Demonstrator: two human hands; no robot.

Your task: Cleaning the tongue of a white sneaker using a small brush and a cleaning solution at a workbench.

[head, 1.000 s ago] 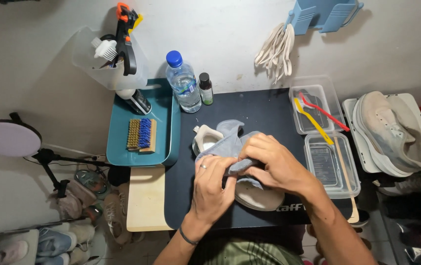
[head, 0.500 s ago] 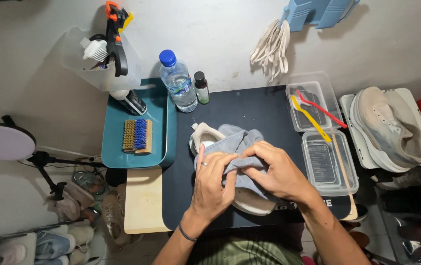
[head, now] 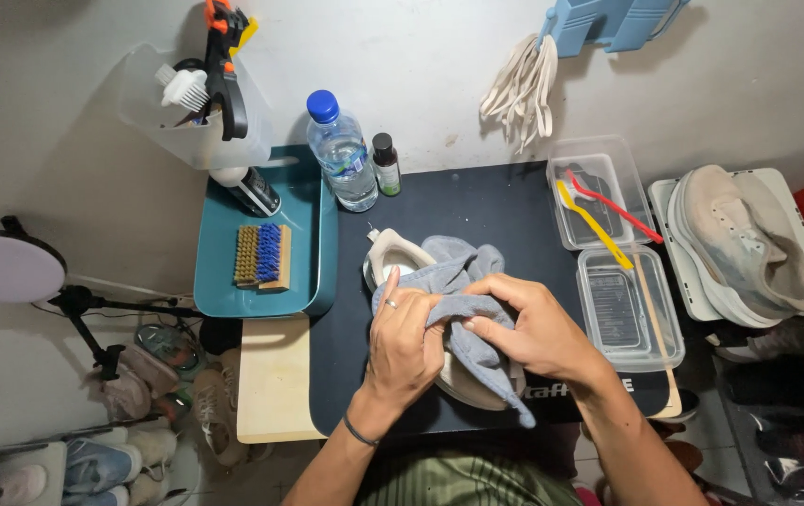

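Small bench point(head: 275, 384) against a pale wall, dark mat point(head: 477, 206) across its top. Near the front edge, left hand point(head: 404, 342) and right hand point(head: 531, 330), fingers curled tight on a grey cloth point(head: 463, 281) wrapped over a white shoe point(head: 394, 255). Teal tray point(head: 303, 244) with brush point(head: 262, 255) at the left edge; water bottle point(head: 341, 155) at the back; clear tubs point(head: 625, 309) at the right. Worn shoes point(head: 167, 384) on the floor.

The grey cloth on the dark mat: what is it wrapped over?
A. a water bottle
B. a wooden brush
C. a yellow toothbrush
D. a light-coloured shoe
D: the grey cloth lies over a light-coloured shoe on the dark mat, with the left hand and the right hand both gripping the cloth, while the water bottle stands apart at the back.
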